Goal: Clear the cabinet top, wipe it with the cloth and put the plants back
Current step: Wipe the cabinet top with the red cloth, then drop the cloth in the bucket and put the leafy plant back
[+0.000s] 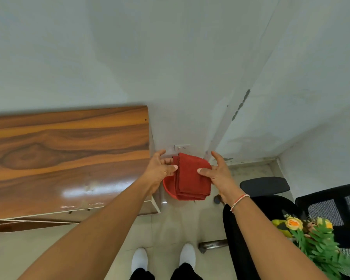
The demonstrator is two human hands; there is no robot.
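Observation:
A folded red cloth (190, 176) hangs in the air just right of the cabinet, held from both sides. My left hand (160, 168) pinches its left edge between thumb and fingers. My right hand (216, 172) pinches its right edge the same way. The wooden cabinet top (69, 158) stretches to the left, bare and glossy with a few pale smears near its front edge. A plant with green leaves and yellow-orange flowers (315, 237) rests on the black chair at the lower right.
A red bucket (168, 186) stands on the floor below the cloth, beside the cabinet's right end. A black office chair (271, 199) fills the right side. A wall socket (182, 147) sits behind the cloth. My white shoes (164, 259) are on the tiled floor.

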